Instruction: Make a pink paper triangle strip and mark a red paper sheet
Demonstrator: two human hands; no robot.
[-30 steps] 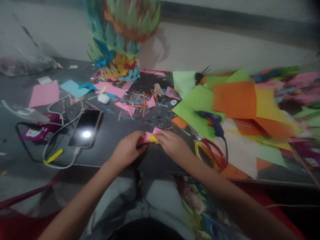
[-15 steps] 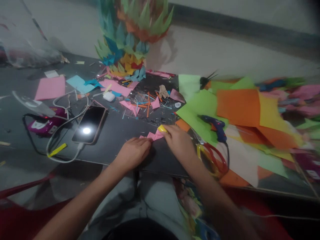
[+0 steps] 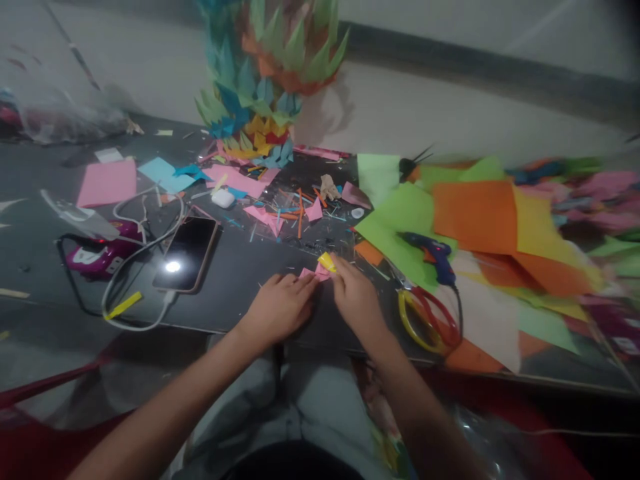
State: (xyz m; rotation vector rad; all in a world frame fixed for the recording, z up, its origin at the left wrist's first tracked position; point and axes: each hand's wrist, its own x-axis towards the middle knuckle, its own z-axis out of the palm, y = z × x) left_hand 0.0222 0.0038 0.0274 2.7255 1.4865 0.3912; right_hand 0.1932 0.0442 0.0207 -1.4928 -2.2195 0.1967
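Observation:
At the table's near edge, my left hand (image 3: 281, 305) presses its closed fingers onto a strip of folded pink paper (image 3: 321, 272). Much of that strip is hidden beneath the fingers. Against its right end, my right hand (image 3: 356, 293) pinches a small piece of yellow paper (image 3: 327, 261) between thumb and fingers. The yellow piece touches the pink folds and leans to the left. Whether the right fingers also grip the pink paper is hard to see.
Scissors (image 3: 429, 319) and a glue gun (image 3: 431, 255) lie to the right among coloured sheets (image 3: 475, 217). A lit phone (image 3: 187, 253) with a cable is at left. Paper scraps (image 3: 300, 213) and a large folded-paper model (image 3: 255, 100) stand behind.
My left hand has slid right along the pink strip and covers more of it. The yellow paper in my right hand has turned to a steeper slant. The view has shifted slightly.

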